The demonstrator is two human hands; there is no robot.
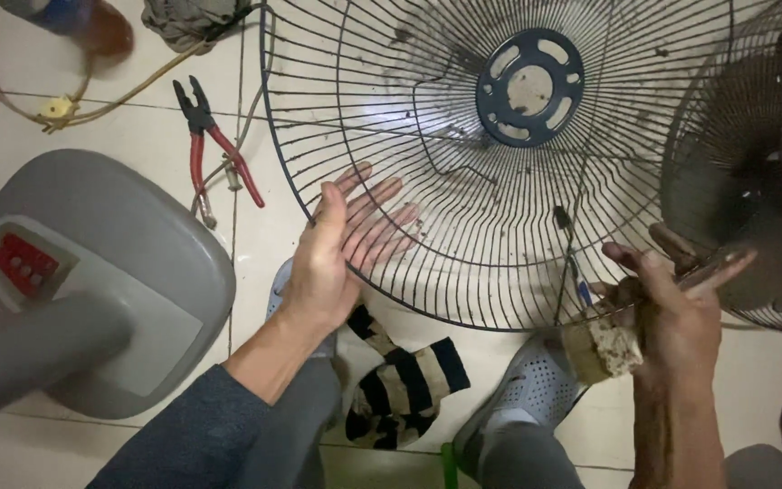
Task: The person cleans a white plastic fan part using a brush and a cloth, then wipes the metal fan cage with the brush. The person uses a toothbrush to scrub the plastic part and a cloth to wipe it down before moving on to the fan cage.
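Scrubbing the fan guard

Your left hand (341, 244) braces the wire guard (500, 163) open-palmed; your right hand (672, 312) pinches a dirty sponge (601, 349). Next, press it firmly along the rim.

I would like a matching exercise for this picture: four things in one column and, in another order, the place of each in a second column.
Things:
1. pliers
2. striped sock
3. sponge
4. fan base

Places:
A. at the right hand, below the grille rim
B. on the floor between the two shoes
C. at the left edge of the picture
D. on the tiles, top left of the fan grille

Pairs: 1-D, 2-B, 3-A, 4-C
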